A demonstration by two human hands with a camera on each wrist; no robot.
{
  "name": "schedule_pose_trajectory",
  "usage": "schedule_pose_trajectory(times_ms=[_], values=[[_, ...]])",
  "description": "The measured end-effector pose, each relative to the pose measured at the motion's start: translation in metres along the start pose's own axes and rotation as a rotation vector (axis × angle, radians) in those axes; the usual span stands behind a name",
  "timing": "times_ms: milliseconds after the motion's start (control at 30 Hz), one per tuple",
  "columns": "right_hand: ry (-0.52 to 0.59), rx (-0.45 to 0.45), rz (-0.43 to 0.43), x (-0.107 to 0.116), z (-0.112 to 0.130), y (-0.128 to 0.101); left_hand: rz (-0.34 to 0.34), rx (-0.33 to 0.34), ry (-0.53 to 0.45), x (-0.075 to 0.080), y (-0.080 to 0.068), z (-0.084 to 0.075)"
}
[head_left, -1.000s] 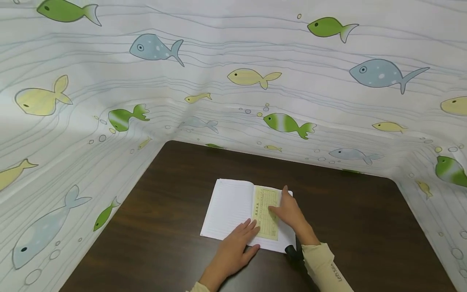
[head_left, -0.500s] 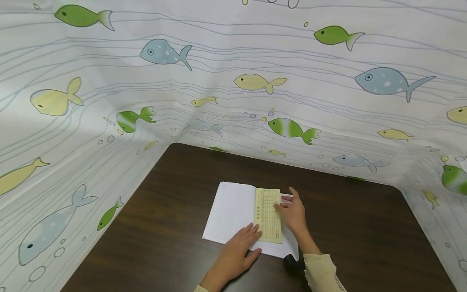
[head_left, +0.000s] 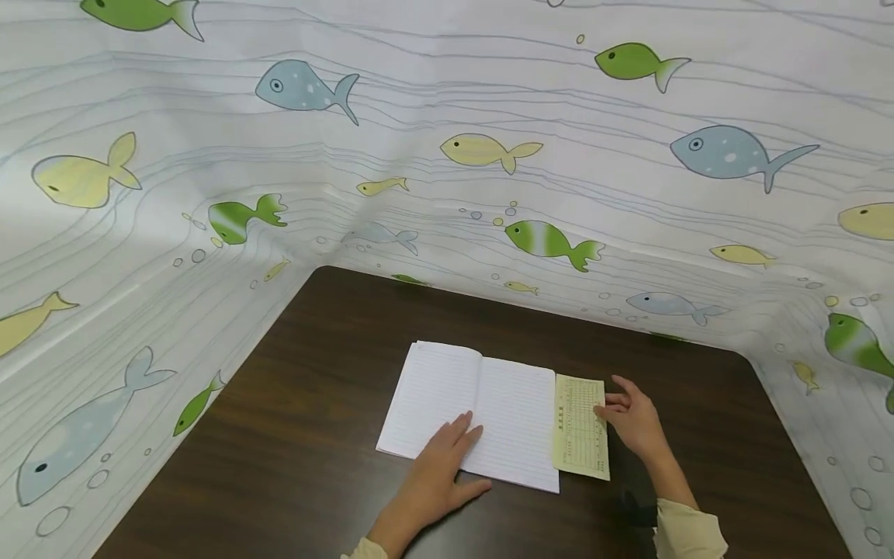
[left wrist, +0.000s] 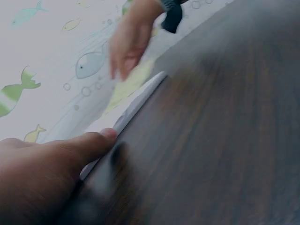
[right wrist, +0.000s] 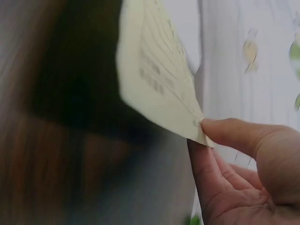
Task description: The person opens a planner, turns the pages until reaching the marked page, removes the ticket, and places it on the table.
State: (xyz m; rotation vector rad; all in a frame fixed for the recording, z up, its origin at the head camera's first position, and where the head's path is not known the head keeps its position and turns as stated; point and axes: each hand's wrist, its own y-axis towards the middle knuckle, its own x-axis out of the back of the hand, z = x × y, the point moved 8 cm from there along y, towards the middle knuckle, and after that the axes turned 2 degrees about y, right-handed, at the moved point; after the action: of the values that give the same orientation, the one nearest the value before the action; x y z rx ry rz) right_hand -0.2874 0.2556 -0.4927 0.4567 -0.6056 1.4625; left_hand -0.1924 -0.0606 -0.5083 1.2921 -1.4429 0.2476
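A notebook (head_left: 475, 415) lies open on the dark wood counter (head_left: 698, 435), both ruled pages bare, nothing tucked between them; the yellow slip (head_left: 581, 427) (a printed form, its text too small to read) sits just beside the notebook's right edge, partly over the counter rather than inside the book.

The left hand (head_left: 436, 477) rests flat on the lower part of the notebook near its fold, fingers straight and spread, pressing the pages down; the left wrist view shows a fingertip at the stacked page edges (left wrist: 136, 105), with the counter blurred beyond.

The right hand (head_left: 637, 423) is at the slip's right edge; the right wrist view shows its grip clamped on the slip (right wrist: 159, 79), thumb on top and fingers (right wrist: 206, 173) beneath, pinching one corner so the paper tilts up off the counter, though that view is blurred.

A black strap (head_left: 639, 508) shows at the right wrist above a pale sleeve (head_left: 687, 536); a white cloth (head_left: 447, 155) printed with green, blue and yellow fish stands around the counter on three sides.
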Motion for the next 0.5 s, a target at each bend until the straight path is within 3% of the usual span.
schedule_pose_trajectory(times_ms=[133, 267, 367, 500], values=[[-0.037, -0.049, 0.048, 0.008, -0.022, -0.004, -0.144, 0.150, 0.044, 0.016, 0.002, 0.019], [-0.102, -0.003, 0.018, 0.011, -0.007, -0.016, -0.275, 0.329, 0.049, 0.031, -0.001, 0.038], [-0.119, 0.141, 0.010, -0.002, 0.025, -0.030, -0.298, 0.434, 0.020, 0.039, -0.002, 0.049], [-0.128, 0.293, 0.156, -0.044, 0.062, -0.055, -0.255, 0.607, -0.045, 0.049, -0.005, 0.065]])
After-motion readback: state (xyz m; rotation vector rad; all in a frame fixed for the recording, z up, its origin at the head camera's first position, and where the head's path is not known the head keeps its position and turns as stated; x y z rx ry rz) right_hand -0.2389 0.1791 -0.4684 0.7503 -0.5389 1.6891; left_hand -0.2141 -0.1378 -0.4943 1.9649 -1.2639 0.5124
